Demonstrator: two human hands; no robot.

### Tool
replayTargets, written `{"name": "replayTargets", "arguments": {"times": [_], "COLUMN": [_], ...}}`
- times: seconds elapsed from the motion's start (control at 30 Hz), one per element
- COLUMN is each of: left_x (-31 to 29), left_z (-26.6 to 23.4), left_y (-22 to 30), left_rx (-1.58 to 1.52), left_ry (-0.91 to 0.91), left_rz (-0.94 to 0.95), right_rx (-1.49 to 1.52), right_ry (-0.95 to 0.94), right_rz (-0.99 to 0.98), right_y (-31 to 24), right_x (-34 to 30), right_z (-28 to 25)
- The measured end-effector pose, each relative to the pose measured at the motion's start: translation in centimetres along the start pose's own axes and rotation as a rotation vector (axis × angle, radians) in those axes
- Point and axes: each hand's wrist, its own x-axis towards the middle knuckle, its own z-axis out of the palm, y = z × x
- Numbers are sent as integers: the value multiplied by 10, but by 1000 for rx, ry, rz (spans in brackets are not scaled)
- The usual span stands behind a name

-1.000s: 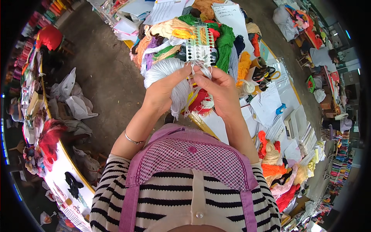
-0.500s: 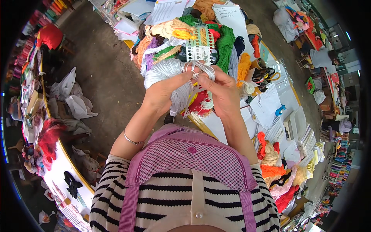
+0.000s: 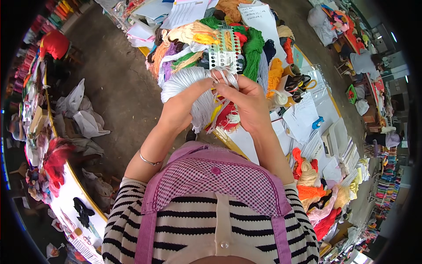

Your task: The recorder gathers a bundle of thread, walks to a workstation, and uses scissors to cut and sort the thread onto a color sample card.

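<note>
A thick hank of shiny white-grey thread [image 3: 181,82] hangs over my left hand [image 3: 187,102], whose thumb and fingers are closed on its upper end. My right hand [image 3: 246,99] pinches loose strands of the same hank, close against the left fingertips. A few strands loop up over the fingers of both hands. Just beyond them lies a white card with rows of punched holes [image 3: 223,57], on a heap of coloured thread. Red and yellow thread [image 3: 227,116] shows below the hands. The exact pinch point is partly covered by my fingers.
Green hanks [image 3: 253,55] and orange thread [image 3: 275,72] lie right of the card. Further right are a holder with scissors [image 3: 299,83], a blue stapler-like object [image 3: 318,122], papers [image 3: 301,116] and a clear plastic tray [image 3: 338,135]. Another table [image 3: 77,185] curves along the left.
Both hands stay at the hank, with the fingertips drawn closer together. My right hand has shifted slightly left, and the loop of strands over the fingers has become smaller.
</note>
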Motion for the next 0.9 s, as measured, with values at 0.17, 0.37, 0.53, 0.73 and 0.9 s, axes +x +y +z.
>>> {"name": "replayTargets", "arguments": {"times": [0.17,0.37,0.53,0.73,0.9], "left_x": [4,3,1,-2,-2], "left_z": [-1,0,12,15,15], "left_y": [-2,-1,13,7,11], "left_rx": [-76,-76,-133,-165,-35], "left_ry": [-14,31,-43,-238,-146], "left_rz": [0,48,-27,55,-7], "right_rx": [52,149,325,-11,33], "right_ry": [-14,-45,-43,-63,-17], "right_rz": [-14,-2,25,106,36], "right_y": [5,3,3,-2,2], "right_x": [0,2,5,3,1], "right_z": [-3,-2,-8,0,-5]}}
